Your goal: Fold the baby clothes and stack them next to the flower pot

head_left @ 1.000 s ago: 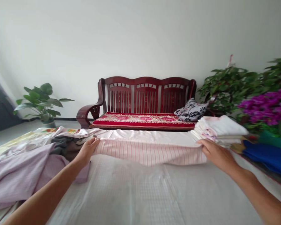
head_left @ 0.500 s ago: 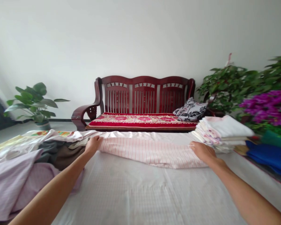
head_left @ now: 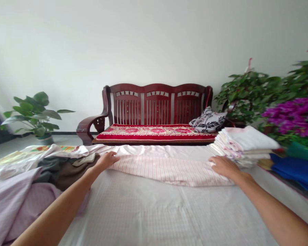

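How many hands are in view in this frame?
2. The left hand is at the striped cloth's left end; the right hand is at its right end, by the white stack. No others show.

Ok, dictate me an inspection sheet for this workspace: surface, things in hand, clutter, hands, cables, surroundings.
Surface: pale checked cover, lightly creased.
Things in hand: striped cloth, lying across the cover.
Clutter: loose lilac cloth and brown cloth at left; folded white stack and blue cloth at right.
Hands: left hand and right hand grip the striped cloth toward opposite ends.
Cables: nothing seen.
Surroundings: wooden bench with patterned pillow; potted plant left; purple flowers right.
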`<action>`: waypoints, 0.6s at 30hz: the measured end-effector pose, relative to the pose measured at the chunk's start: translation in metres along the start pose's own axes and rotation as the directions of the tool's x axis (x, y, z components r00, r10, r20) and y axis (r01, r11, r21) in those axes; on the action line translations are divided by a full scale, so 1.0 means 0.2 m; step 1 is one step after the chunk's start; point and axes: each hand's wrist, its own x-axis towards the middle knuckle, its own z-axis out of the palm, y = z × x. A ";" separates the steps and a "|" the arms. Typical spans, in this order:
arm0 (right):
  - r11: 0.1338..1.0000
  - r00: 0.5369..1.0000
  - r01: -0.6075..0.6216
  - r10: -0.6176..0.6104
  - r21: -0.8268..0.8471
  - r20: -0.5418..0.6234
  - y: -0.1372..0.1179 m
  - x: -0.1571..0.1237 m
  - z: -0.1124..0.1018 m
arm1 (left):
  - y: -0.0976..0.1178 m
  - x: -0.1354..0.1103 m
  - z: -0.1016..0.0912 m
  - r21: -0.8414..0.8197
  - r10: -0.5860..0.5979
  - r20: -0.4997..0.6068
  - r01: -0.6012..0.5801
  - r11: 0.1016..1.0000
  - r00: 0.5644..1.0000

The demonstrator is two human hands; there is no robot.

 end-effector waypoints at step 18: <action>0.979 0.773 0.032 0.104 0.201 -0.626 0.00 -0.37 -0.26 | -0.06 -0.34 -0.40 -0.273 0.119 -0.338 -0.219 0.937 0.933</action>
